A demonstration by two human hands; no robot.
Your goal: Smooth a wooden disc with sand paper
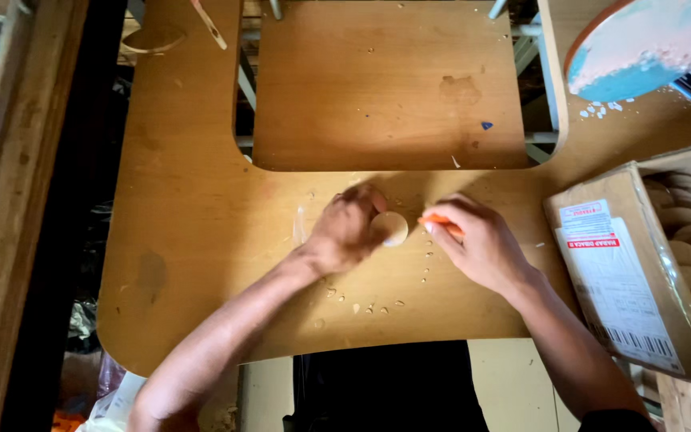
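My left hand [347, 228] grips a small round pale wooden disc [392, 229] and holds it down on the brown wooden board [193, 240]. Just to the right of the disc, my right hand [481, 244] is closed around an orange-handled tool [438, 220] whose tip points at the disc's edge. The tool's tip is hidden by my fingers. Several small pale chips [377, 306] lie scattered on the board below and between my hands.
A cardboard box [621, 272] holding several round wooden pieces stands at the right edge. A round plate with blue and white paint [641, 40] lies at the top right. A separate wooden panel [385, 80] fills the cutout behind my hands. A wooden beam [1, 200] runs along the left.
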